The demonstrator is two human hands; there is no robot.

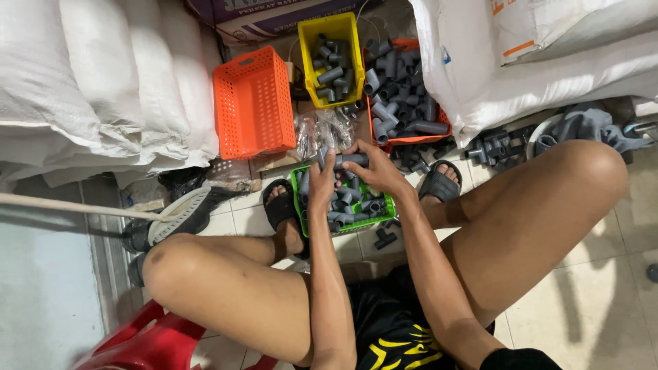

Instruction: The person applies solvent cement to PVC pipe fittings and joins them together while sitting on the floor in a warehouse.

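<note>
So we're sitting low over the green basket (299, 179) on the floor between our feet, and both hands are on the same grey pipe piece (351, 159). Right hand (373, 168) has its fingers wrapped over the top of it, clenched snug. Left hand (321, 179) is closed around the other end, near a second fitting, though we can't quite tell where one part ends and the next begins. The piece sits just above the basket, touching nothing but our fingers.

Our take on doing this bit well: keep both parts lined up straight and push square, with the wrists close together like they are now. Twisting at an angle probably just jams it. Holding it right over the basket also means a slip drops it back in with the rest, not under a leg.

Stuff around us: the yellow bin (351, 41) and a red crate (442, 123) further ahead are both full of grey fittings, and an empty orange basket (250, 103) stands tilted against the white sacks (103, 75) on the left. There are clear plastic bags (322, 130) just beyond the hands, and loose fittings (384, 238) on the tiles by our right foot.

What gets in the way: our own knees box in the elbows, and the sandals (277, 205) sit tight against the green basket, so it's cramped.
</note>
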